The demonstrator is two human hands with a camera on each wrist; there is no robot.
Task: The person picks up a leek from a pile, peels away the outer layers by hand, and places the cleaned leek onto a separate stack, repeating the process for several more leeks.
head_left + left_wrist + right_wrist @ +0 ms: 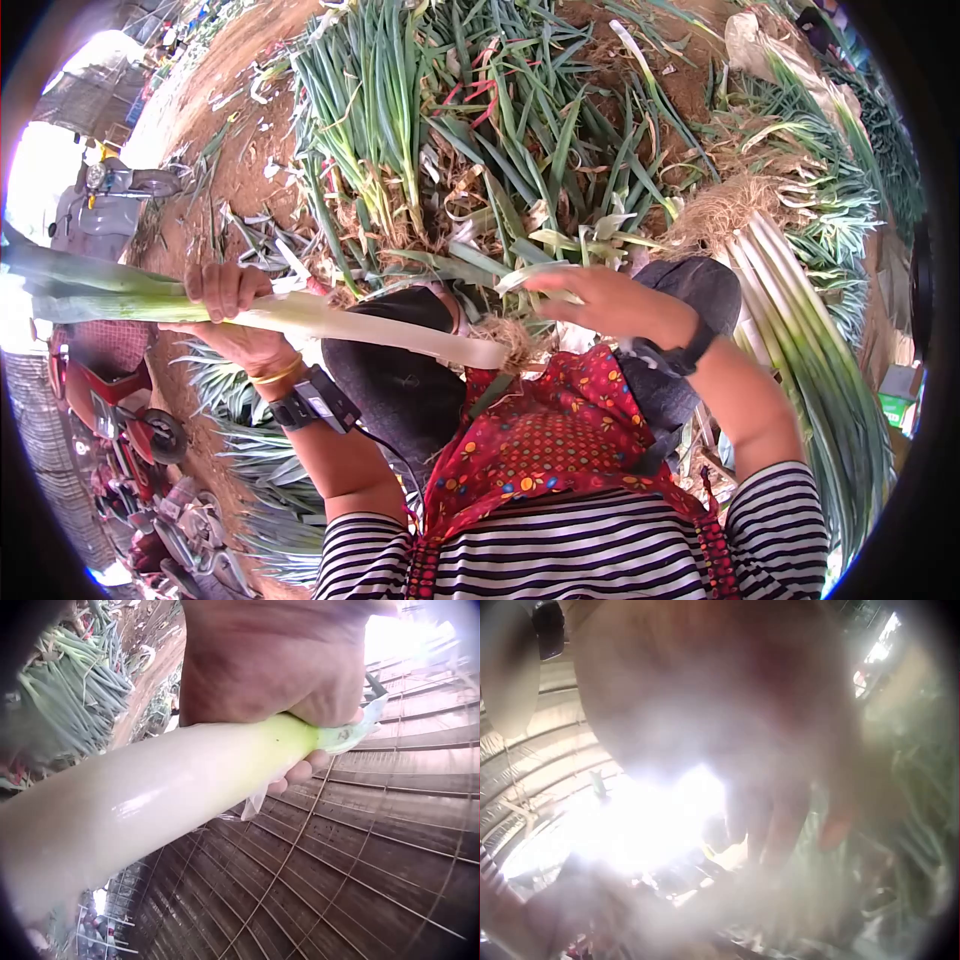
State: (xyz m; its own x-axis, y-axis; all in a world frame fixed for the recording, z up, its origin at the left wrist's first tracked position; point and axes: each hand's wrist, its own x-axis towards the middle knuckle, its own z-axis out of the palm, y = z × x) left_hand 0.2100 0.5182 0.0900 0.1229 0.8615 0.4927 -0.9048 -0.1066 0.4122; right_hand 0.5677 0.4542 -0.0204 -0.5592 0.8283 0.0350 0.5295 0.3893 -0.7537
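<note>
Nearest, over the lap: L hand (235, 300) wraps the onion stalk (330, 320) approx where white turns green, fingers curled right round it. Stalk is held level in the air across the knees. Its green top runs out past the person's left side. Its root tuft (512, 342) sits mid-lap, just beside the R hand (600, 300). R hand's fingers pinch a pale leaf strip (535, 272) that curls away near the root end. Can't tell if the strip is attached or already free.

Progress, my read: this stalk is approx half done. The white shaft is bare, but the roots aren't off yet and one skin is in hand. Beyond the knees, on the ground, lies a big heap (480, 130) of uncleaned onions w/ dirt and dry skins, so most of the work looks left. Toward the ground's right edge, a laid row of clean stalks (800, 330) is prob. the finished lot. Far left, a parked scooter (105, 205).

View vs view: L wrist cam gives what the head cam can't. It shows the shaft close up, glossy and spotless, fingertips (300, 771) under it, a torn bit of skin hanging there, and wire mesh (360, 855) behind. R wrist cam is all glare and blur, w/ no grip detail. The pinch is read from the head cam only.
</note>
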